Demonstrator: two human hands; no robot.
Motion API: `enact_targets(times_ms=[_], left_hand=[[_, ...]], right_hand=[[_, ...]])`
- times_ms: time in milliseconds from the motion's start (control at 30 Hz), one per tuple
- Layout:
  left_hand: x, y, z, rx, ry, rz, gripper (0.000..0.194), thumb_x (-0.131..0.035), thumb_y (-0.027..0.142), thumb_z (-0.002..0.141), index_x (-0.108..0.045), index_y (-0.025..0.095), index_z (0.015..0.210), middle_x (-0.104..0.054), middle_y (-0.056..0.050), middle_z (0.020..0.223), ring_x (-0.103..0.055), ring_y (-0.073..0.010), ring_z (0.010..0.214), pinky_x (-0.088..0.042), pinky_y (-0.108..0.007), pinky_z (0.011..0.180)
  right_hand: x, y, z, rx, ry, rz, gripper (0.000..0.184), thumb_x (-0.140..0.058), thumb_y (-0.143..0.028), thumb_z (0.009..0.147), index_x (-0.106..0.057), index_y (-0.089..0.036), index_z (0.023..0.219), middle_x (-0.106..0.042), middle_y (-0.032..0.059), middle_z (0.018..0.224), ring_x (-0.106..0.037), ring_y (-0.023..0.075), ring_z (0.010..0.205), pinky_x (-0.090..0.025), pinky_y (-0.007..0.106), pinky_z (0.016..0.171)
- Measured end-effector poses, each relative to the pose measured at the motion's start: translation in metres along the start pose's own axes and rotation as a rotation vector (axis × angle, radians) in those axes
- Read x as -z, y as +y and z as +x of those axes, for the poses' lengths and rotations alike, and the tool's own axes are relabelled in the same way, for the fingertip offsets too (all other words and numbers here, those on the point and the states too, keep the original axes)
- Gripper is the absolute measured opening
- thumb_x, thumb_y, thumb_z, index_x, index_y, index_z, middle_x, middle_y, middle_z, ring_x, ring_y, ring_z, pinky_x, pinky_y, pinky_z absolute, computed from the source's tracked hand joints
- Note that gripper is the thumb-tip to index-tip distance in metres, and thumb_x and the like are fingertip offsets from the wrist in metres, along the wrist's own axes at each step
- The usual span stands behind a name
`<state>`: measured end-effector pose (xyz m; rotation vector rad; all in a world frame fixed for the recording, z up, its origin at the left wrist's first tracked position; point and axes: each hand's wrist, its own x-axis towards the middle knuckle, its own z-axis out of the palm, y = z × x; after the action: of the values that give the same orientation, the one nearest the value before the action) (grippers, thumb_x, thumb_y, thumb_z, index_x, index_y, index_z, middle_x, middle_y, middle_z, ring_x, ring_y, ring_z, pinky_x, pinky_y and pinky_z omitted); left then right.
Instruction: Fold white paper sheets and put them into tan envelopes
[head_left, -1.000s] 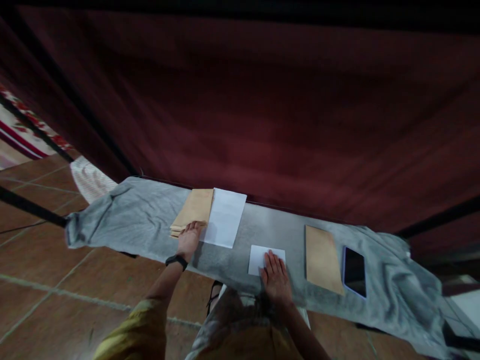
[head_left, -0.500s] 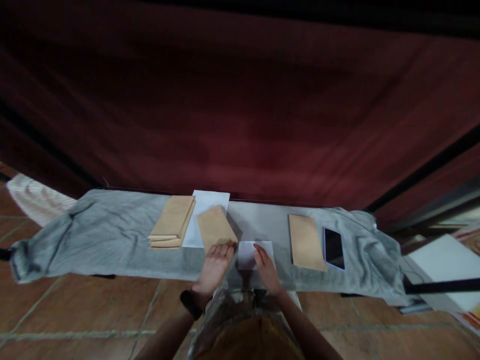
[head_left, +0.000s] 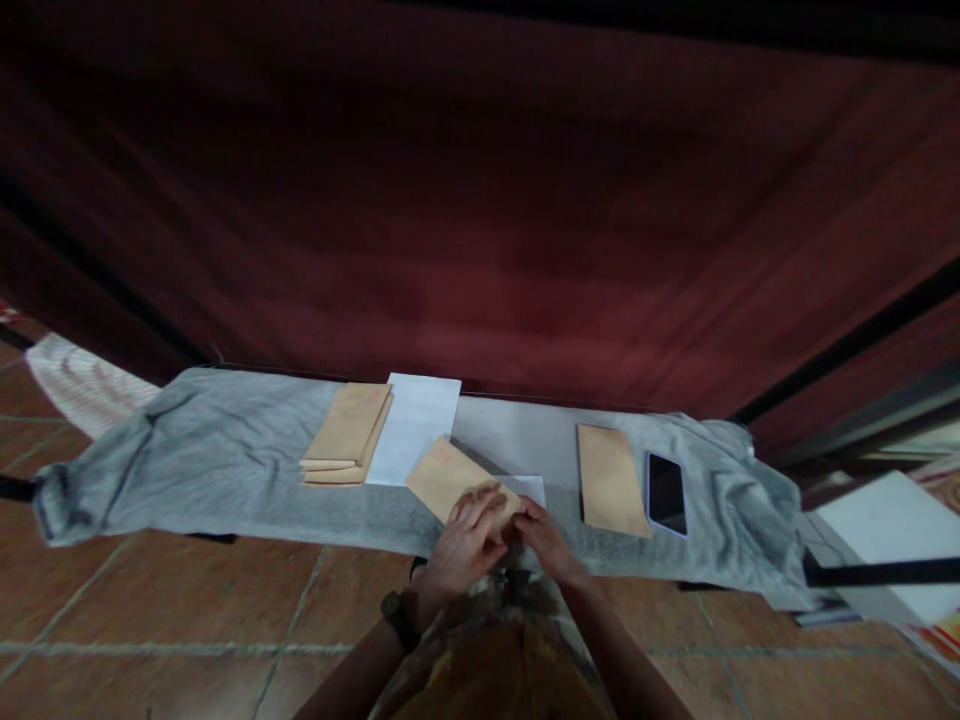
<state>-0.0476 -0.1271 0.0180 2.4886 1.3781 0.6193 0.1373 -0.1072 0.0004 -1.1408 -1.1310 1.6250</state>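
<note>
A brown paper envelope [head_left: 444, 474] is held at a slant near the bench's front edge, its lower right end between both hands. My left hand [head_left: 469, 528] lies over that end with its fingers curled round it. At the envelope's right corner, my right hand [head_left: 541, 535] pinches the edge. Partly covered by the envelope and my hands is a small folded white paper [head_left: 529, 488]. Behind and to the left lies a larger white sheet [head_left: 420, 410], its lower part overlapped by the envelope.
Several brown envelopes are stacked [head_left: 346, 425] on the left of the grey cloth [head_left: 247, 450] covering the bench. To the right lie a single brown envelope [head_left: 611, 480] and a phone [head_left: 667, 494]. A dark red curtain [head_left: 480, 250] rises behind; a tiled floor [head_left: 187, 610] lies in front.
My left hand has brought the envelope rightward and turned it, over the small white paper. My right hand has left that paper and now grips the envelope's corner.
</note>
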Motion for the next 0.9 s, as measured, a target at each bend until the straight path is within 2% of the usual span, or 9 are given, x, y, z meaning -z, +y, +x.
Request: enact_targets(times_ms=[67, 133, 267, 400, 500, 667, 800, 900], left_hand=[[0.011, -0.016, 0.005, -0.036, -0.116, 0.04, 0.095, -0.077, 0.048, 0.078, -0.03, 0.024, 0.157, -0.025, -0.016, 0.167, -0.022, -0.0363, 0.154, -0.023, -0.061, 0.122], [0.019, -0.031, 0.012, -0.067, -0.261, 0.078, 0.114, -0.082, 0.055, 0.069, -0.02, 0.026, 0.161, -0.012, -0.016, 0.17, -0.011, -0.0371, 0.156, -0.012, -0.062, 0.123], [0.021, -0.043, 0.028, -0.093, -0.404, 0.103, 0.127, -0.084, 0.058, 0.062, -0.011, 0.028, 0.162, -0.003, -0.016, 0.171, -0.003, -0.0377, 0.157, 0.0, -0.064, 0.123], [0.018, -0.038, 0.042, -0.146, -0.478, 0.052, 0.13, -0.085, 0.058, 0.059, -0.012, 0.029, 0.162, -0.004, -0.016, 0.17, -0.005, -0.0388, 0.156, -0.001, -0.064, 0.123], [0.014, -0.032, 0.046, -0.144, -0.478, 0.056, 0.127, -0.084, 0.057, 0.059, -0.015, 0.03, 0.162, -0.015, -0.016, 0.169, -0.008, -0.0388, 0.156, -0.001, -0.064, 0.123], [0.006, -0.027, 0.043, -0.095, -0.37, 0.098, 0.119, -0.08, 0.054, 0.067, -0.013, 0.03, 0.162, -0.029, -0.015, 0.165, -0.017, -0.038, 0.155, 0.003, -0.064, 0.123], [-0.002, -0.024, 0.037, -0.032, -0.323, 0.12, 0.118, -0.078, 0.06, 0.069, -0.013, 0.027, 0.162, -0.031, -0.019, 0.164, -0.024, -0.0395, 0.152, 0.002, -0.066, 0.122], [-0.01, -0.021, 0.034, -0.001, -0.301, 0.153, 0.118, -0.076, 0.066, 0.068, -0.016, 0.026, 0.162, -0.032, -0.021, 0.163, -0.026, -0.0412, 0.151, 0.001, -0.068, 0.12]], right_hand=[[0.008, -0.001, 0.003, -0.022, 0.038, -0.12, 0.026, -0.061, -0.035, 0.07, -0.068, -0.022, 0.092, -0.069, -0.0006, 0.081, -0.061, 0.0193, 0.079, -0.05, 0.029, 0.071], [0.015, -0.003, 0.005, -0.031, 0.026, -0.184, 0.025, -0.061, -0.036, 0.07, -0.067, -0.021, 0.089, -0.067, -0.0015, 0.077, -0.058, 0.0177, 0.075, -0.047, 0.027, 0.066], [0.026, -0.008, 0.006, -0.029, 0.011, -0.217, 0.022, -0.059, -0.039, 0.072, -0.062, -0.02, 0.083, -0.06, -0.0032, 0.071, -0.053, 0.0147, 0.068, -0.042, 0.024, 0.061], [0.038, -0.01, 0.007, -0.027, -0.003, -0.232, 0.023, -0.061, -0.043, 0.072, -0.059, -0.02, 0.078, -0.056, -0.0045, 0.067, -0.051, 0.013, 0.063, -0.041, 0.023, 0.058], [0.045, -0.008, 0.01, -0.012, 0.032, -0.262, 0.027, -0.064, -0.047, 0.071, -0.059, -0.02, 0.076, -0.053, -0.0056, 0.063, -0.05, 0.012, 0.06, -0.04, 0.022, 0.056], [0.049, -0.002, 0.017, 0.042, 0.184, -0.329, 0.03, -0.061, -0.05, 0.076, -0.055, -0.021, 0.08, -0.056, -0.0048, 0.065, -0.054, 0.0134, 0.06, -0.044, 0.023, 0.054], [0.048, 0.0, 0.017, 0.102, 0.321, -0.414, 0.022, -0.062, -0.04, 0.08, -0.054, -0.023, 0.092, -0.064, -0.001, 0.08, -0.062, 0.0173, 0.074, -0.051, 0.028, 0.068], [0.048, -0.002, 0.013, 0.166, 0.406, -0.567, 0.013, -0.061, -0.03, 0.08, -0.056, -0.025, 0.091, -0.065, 0.0021, 0.089, -0.063, 0.0211, 0.087, -0.05, 0.032, 0.081]])
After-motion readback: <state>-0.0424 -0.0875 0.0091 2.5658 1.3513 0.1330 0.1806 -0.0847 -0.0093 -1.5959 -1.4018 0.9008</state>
